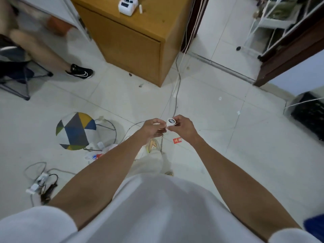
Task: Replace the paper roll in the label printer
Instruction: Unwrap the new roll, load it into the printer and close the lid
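A small white paper roll (171,122) with a dark oval core is held in front of me over the tiled floor. My right hand (184,128) grips it from the right. My left hand (152,128) pinches at its left side, fingers closed against it. The white label printer (126,5) stands with its lid up on top of the wooden cabinet (133,42), far ahead at the upper edge of the view. A thin white piece (140,9) lies beside the printer on the cabinet top.
A round stool with a patchwork seat (75,131) stands at my left, with plastic bags and cables beside it. A power strip (37,184) lies lower left. Another person's leg and black shoe (79,71) are at the far left. A doorway is at upper right.
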